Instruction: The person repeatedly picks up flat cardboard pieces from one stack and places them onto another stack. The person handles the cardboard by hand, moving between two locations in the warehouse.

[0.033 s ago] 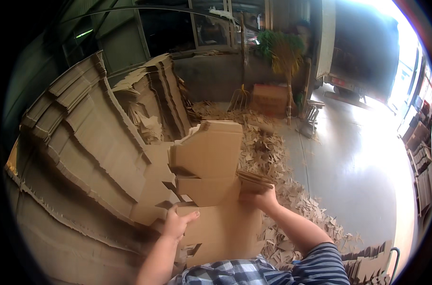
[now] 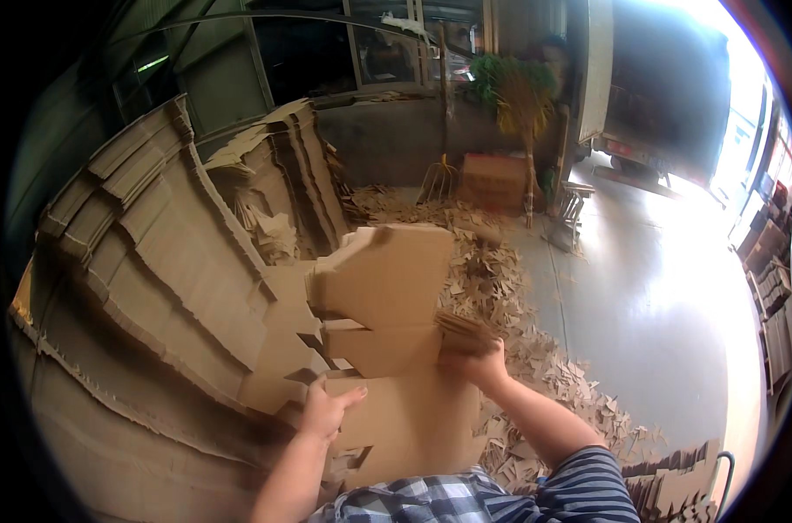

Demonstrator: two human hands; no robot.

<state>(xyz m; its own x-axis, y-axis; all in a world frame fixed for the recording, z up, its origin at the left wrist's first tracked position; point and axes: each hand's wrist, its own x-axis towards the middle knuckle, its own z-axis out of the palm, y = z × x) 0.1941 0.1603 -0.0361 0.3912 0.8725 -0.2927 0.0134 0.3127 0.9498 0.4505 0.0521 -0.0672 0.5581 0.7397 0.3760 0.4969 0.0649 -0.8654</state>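
A stack of die-cut brown cardboard sheets (image 2: 404, 418) lies in front of me, with slots and notches along its left side. My left hand (image 2: 328, 408) grips its left edge, thumb on top and fingers mostly hidden beyond the edge. Farther away, a cardboard panel (image 2: 383, 279) rises at a tilt from the sheets. My right hand (image 2: 486, 366) is closed around a small bundle of cardboard pieces (image 2: 467, 333), held against the right side of the sheets. The bundle is smeared by motion, and most of the right fingers are hidden.
Tall stacks of cardboard sheets (image 2: 182, 253) lean along the left, with more cardboard (image 2: 313, 174) behind. Torn scraps (image 2: 492, 270) cover the floor to the right. Farther off are a fork (image 2: 439, 179), a red-brown box (image 2: 494, 181), a broom (image 2: 528, 113) and a parked truck (image 2: 666, 87).
The upright cardboard panel has shifted slightly to the right at its top. The bundle in my right hand has moved a little and is now blurred. My left hand stays in place.
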